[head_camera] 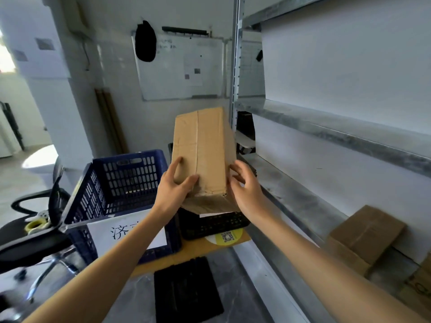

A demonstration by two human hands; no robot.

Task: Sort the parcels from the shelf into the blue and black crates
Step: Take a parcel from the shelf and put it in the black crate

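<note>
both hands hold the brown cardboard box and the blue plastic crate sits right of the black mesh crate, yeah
No: the head view shows the blue plastic crate left of the black mesh crate. The left hand and right hand do hold the brown cardboard box.

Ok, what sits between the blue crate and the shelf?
The black crate, partly hidden under the held cardboard parcel, in the head view.

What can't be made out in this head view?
Head view:
White paper label on the blue plastic crate: left forearm covers part of its print.
Black plastic crate's inside: hidden by the brown cardboard box in both hands.
Lower cardboard parcel on the metal shelf: cut by the right edge.
Whiteboard writing: blurred.
</note>
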